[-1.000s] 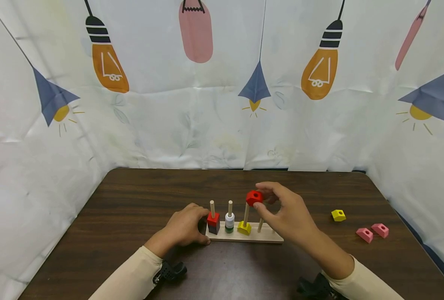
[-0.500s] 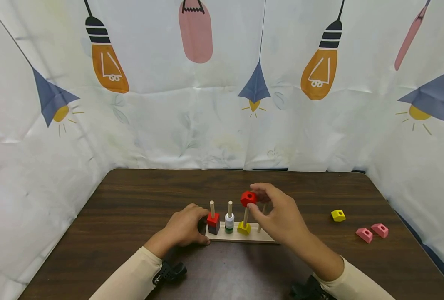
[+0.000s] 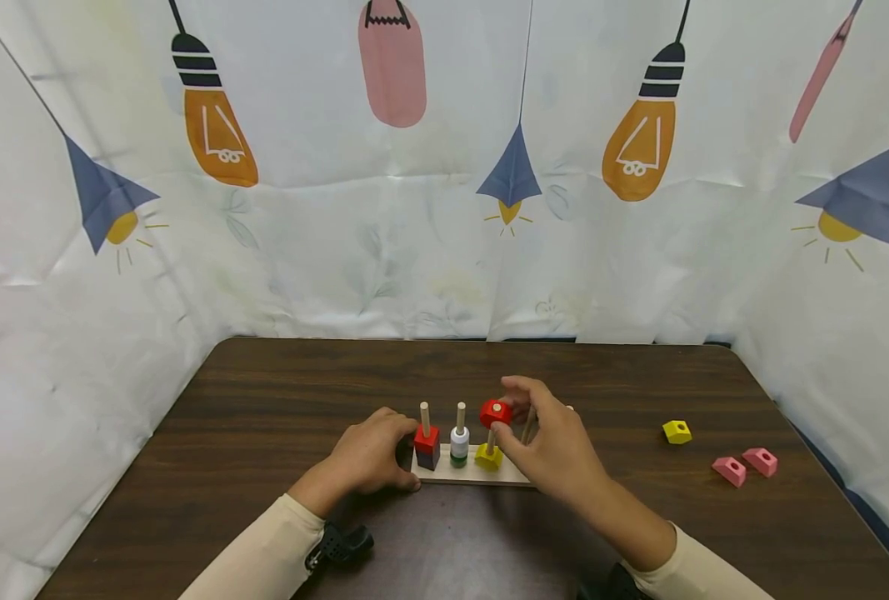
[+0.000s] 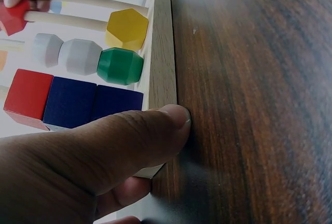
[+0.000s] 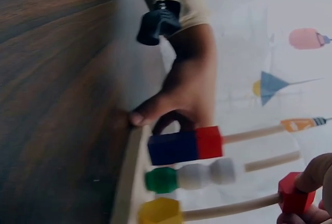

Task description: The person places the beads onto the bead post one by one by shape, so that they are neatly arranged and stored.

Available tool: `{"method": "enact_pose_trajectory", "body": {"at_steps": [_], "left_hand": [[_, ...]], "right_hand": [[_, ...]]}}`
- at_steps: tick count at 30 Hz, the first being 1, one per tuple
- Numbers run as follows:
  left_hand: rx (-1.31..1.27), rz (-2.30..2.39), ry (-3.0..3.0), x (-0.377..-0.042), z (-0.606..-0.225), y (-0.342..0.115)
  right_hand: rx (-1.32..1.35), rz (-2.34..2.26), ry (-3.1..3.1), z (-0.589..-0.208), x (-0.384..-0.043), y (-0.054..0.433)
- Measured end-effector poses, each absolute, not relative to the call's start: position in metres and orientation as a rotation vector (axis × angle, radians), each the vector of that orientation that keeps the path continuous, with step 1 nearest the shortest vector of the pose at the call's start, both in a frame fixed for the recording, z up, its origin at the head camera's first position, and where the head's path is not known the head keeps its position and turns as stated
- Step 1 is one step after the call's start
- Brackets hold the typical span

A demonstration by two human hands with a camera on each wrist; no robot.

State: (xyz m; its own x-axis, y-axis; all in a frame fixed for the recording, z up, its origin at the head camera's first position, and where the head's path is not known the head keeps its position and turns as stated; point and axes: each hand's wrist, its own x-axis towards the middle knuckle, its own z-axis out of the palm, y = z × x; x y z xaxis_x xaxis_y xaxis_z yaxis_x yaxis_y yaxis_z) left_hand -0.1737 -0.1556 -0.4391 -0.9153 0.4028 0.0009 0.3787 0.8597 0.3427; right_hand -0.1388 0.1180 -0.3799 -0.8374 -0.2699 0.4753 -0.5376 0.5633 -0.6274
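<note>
A wooden peg board stands mid-table. My left hand grips its left end, thumb on the front edge. Between thumb and fingers my right hand pinches a red faceted block at the top of the third peg, whose tip shows through the hole. Low on that peg sits a yellow block. The first peg carries two blue cubes under a red cube. On the second, white beads rest above a green bead. My right hand partly hides the pegs farther right.
On the right of the dark wooden table lie a loose yellow block and two pink blocks, one nearer the front, the other just behind it. A printed white curtain surrounds the table's back and sides.
My right hand has moved left and then down with the red block, from beside the third peg's top to around its tip. My left hand has stayed on the board.
</note>
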Motion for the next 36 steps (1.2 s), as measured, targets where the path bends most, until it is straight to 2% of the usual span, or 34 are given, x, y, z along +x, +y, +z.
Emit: {"method": "enact_pose_trajectory", "body": {"at_steps": [22,36], "left_hand": [[0.613,0.523,2.965,-0.173,-0.439,-0.155],[0.613,0.521,2.959,-0.173,-0.437,-0.154]], "right_hand": [[0.578,1.281,-2.485,-0.439,-0.144,0.115],[0.589,1.282,-2.631,-0.443,-0.135,0.124]]}}
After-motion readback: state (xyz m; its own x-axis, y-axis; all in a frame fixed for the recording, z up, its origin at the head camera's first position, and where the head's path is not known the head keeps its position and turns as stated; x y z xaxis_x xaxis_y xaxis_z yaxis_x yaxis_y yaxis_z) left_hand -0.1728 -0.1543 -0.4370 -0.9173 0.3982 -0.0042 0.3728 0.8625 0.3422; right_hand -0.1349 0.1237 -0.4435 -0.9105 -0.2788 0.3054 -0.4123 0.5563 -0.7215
